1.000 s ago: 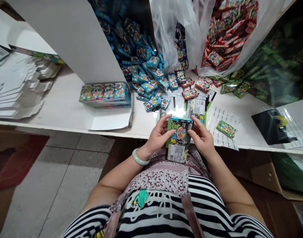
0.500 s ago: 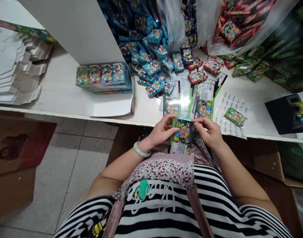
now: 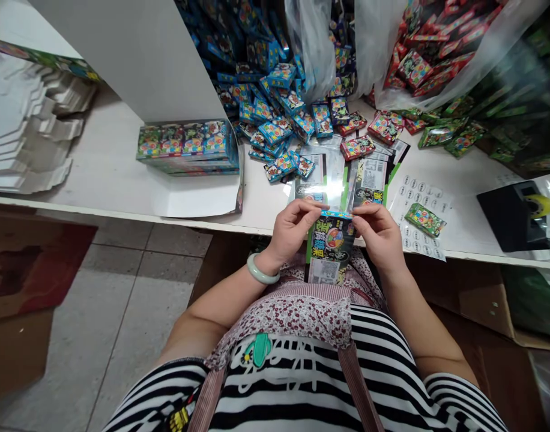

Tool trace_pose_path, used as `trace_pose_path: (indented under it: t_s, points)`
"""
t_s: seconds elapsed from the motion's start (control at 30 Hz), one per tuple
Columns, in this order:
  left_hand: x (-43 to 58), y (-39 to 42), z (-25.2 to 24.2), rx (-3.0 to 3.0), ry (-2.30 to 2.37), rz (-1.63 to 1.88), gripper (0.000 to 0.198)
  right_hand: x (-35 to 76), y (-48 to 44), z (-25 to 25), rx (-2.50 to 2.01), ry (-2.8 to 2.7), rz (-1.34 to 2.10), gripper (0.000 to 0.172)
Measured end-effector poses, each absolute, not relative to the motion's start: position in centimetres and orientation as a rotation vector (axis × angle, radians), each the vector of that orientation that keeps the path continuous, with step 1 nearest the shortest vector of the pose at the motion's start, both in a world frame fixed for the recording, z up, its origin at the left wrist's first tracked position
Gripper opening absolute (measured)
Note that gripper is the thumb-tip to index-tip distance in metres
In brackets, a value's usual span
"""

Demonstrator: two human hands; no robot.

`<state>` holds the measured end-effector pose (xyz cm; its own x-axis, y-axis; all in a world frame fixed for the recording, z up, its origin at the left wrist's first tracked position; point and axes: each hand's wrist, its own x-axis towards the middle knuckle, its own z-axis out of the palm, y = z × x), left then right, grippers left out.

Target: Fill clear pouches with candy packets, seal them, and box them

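Observation:
A black-and-green printed plastic bag (image 3: 331, 243) hangs over my lap at the table edge. A small blue box (image 3: 336, 214) lies at its top, only a narrow side showing. I cannot tell how far the box sits inside the bag. My left hand (image 3: 295, 234) is closed, pinching the bag's upper left corner by the box's end. Opposite it, my right hand (image 3: 379, 235) pinches the upper right corner with thumb and forefinger. More printed bags (image 3: 369, 174) lie flat on the table just beyond my hands.
Loose blue boxes (image 3: 275, 132) and red boxes (image 3: 358, 147) lie farther back, before filled plastic sacks. An open carton (image 3: 198, 195) with stacked boxes stands left. To the right are a sticker sheet (image 3: 417, 240), a green box (image 3: 424, 221) and a black tape dispenser (image 3: 504, 219).
My left thumb has moved up from the bag's face to its top edge. My right thumb and fingers have also shifted at the opposite corner. The view has tilted slightly.

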<state>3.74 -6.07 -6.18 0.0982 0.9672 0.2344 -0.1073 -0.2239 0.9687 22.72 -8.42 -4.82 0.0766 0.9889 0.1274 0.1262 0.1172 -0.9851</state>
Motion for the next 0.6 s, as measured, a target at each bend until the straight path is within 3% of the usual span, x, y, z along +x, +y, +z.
trace_pose_path:
  t_s: [0.1,0.2,0.27,0.33,0.6]
  points:
    - [3.6,-5.8,-6.5,1.284,0.888,1.343,0.016,22.9,-8.0,-4.6,-1.227,-1.281,1.096,0.031]
    - [3.2,-5.6,-6.5,1.274,0.840,1.329,0.030,23.3,-7.9,-4.0,-1.223,-1.400,1.050,0.013]
    - [2.9,-5.5,-6.3,1.352,0.847,1.307,0.021,23.4,-7.9,-3.4,-1.219,-1.456,1.000,0.006]
    - [2.6,-5.4,-5.9,1.447,0.841,1.284,0.011,23.4,-7.9,-2.9,-1.212,-1.486,0.991,0.006]
    - [2.8,-4.7,-4.4,1.491,0.837,1.273,0.015,22.6,-7.0,-1.9,-1.289,-1.519,1.055,0.016]
